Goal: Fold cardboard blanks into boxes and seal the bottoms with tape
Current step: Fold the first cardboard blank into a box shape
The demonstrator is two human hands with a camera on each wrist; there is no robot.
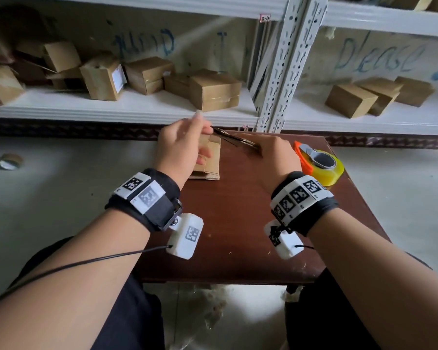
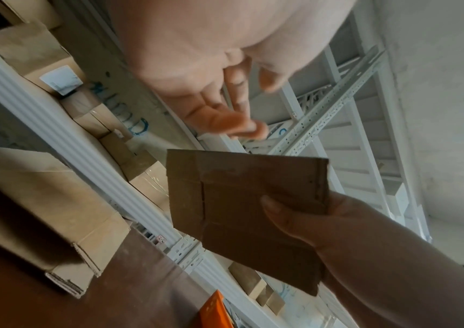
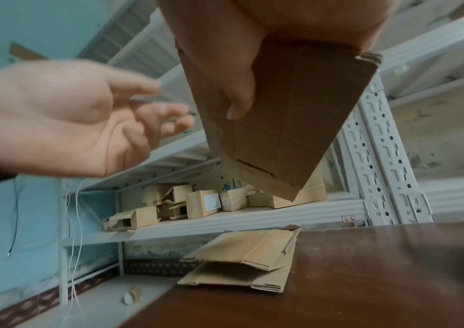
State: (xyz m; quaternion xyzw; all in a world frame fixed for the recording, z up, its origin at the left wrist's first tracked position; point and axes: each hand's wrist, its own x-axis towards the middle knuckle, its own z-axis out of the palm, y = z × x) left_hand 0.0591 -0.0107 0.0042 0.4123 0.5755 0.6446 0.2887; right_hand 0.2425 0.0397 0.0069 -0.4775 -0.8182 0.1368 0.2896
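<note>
Both raised: right hand [image 1: 276, 157] pinches a flat cardboard blank [image 2: 247, 206], left hand [image 1: 182, 145] loose-fingered beside it.

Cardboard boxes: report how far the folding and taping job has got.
Done: taped boxes sit on the shelf. In hand: the right hand pinches one flat blank; the left hand is open beside it, not touching. Left: opening and taping this blank with the tape dispenser, then the flat blanks on the table.

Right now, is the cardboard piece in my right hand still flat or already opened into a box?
Still flat. The right hand pinches the cardboard blank, its layers pressed together with no opening.
</note>
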